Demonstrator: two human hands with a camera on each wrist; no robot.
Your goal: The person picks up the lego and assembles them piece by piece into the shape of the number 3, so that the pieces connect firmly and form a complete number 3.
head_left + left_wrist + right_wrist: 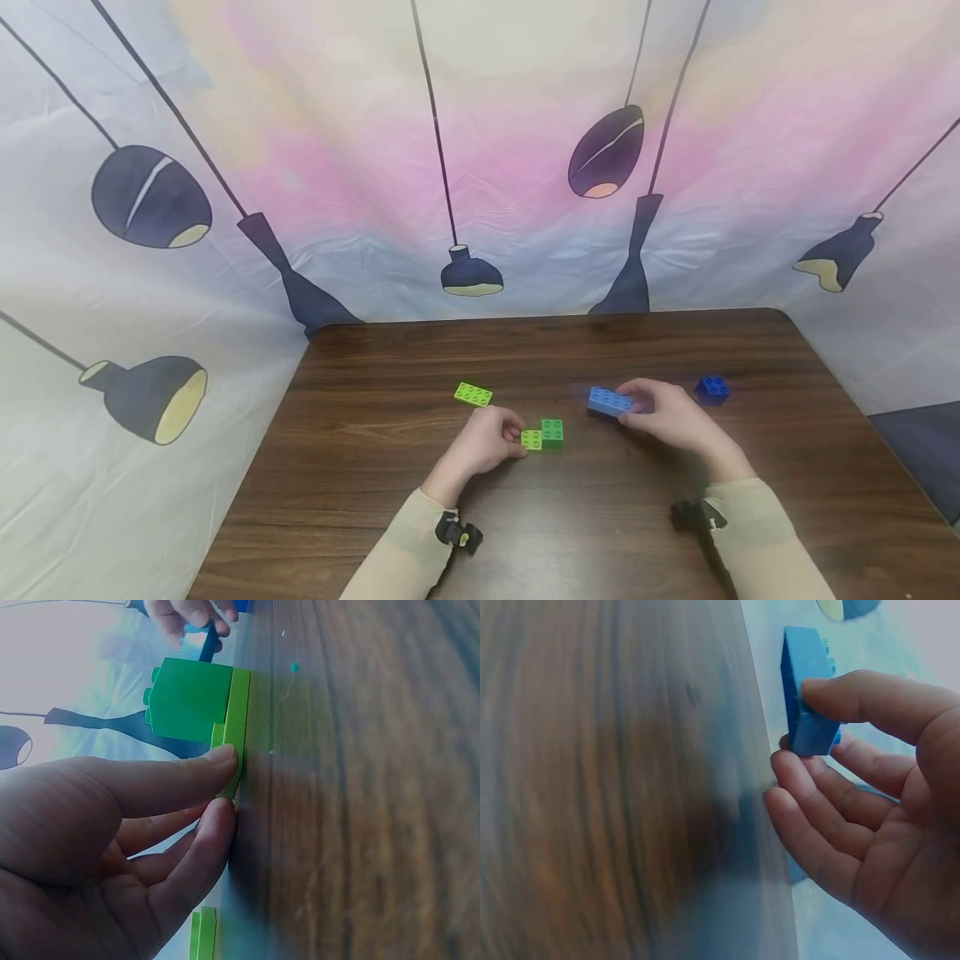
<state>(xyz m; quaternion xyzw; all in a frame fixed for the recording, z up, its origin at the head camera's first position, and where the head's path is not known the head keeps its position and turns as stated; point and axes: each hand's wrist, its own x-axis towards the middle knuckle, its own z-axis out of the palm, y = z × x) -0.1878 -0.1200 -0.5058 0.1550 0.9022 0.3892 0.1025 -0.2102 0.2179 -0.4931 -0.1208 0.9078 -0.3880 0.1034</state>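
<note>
My left hand [482, 439] pinches the near end of a flat lime-green toy brick [531, 440] low at the tabletop. A taller green brick [552, 432] sits on that flat brick's other end, as the left wrist view shows the green block [191, 699] standing on the lime strip [238, 705]. To the right, my right hand [670, 414] grips a long light blue brick [609, 401] by one end. In the right wrist view the thumb lies across the blue brick [810, 682], which is held off the table.
A second flat lime-green brick [473, 394] lies beyond my left hand. A dark blue brick [712, 389] stands to the right of my right hand. The brown wooden table [405, 350] ends at a cloth backdrop [360, 167] printed with hanging lamps.
</note>
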